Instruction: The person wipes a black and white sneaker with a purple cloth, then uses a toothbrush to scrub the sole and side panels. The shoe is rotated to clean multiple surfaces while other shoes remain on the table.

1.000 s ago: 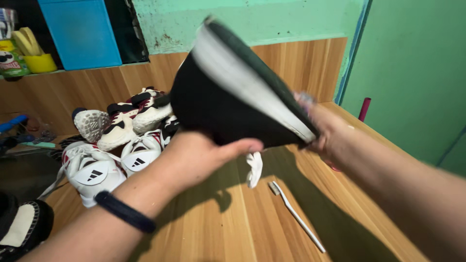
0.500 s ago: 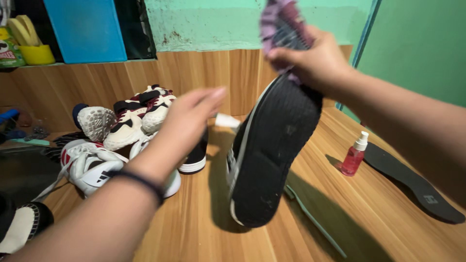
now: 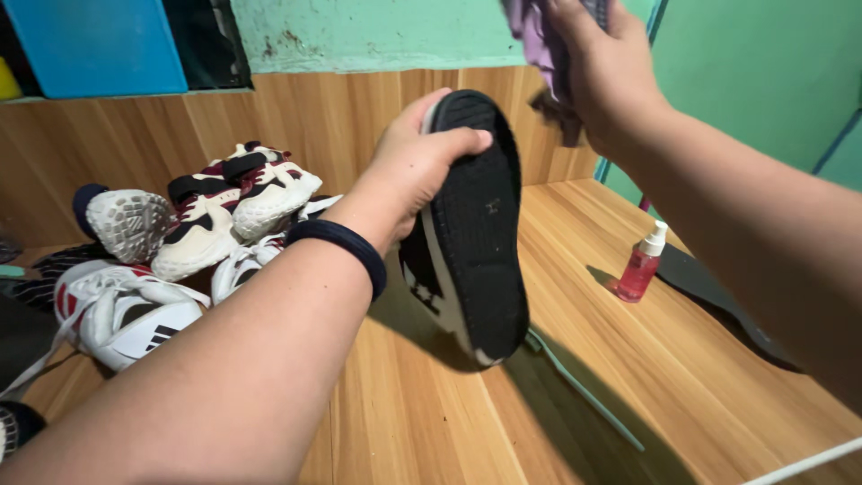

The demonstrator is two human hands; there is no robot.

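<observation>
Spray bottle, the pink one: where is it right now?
In the head view the pink spray bottle stands upright on the wooden table, right side, beside the black insole.

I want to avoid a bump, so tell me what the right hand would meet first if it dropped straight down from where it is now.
Probably the toe end of the black shoe, sole out, that the left hand grips. The right hand, clutching a purple cloth, is just above and right of it. Depth is unclear, so it might pass behind.

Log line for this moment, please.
left hand: holds black shoe, sole up | right hand: holds purple cloth above it
</observation>
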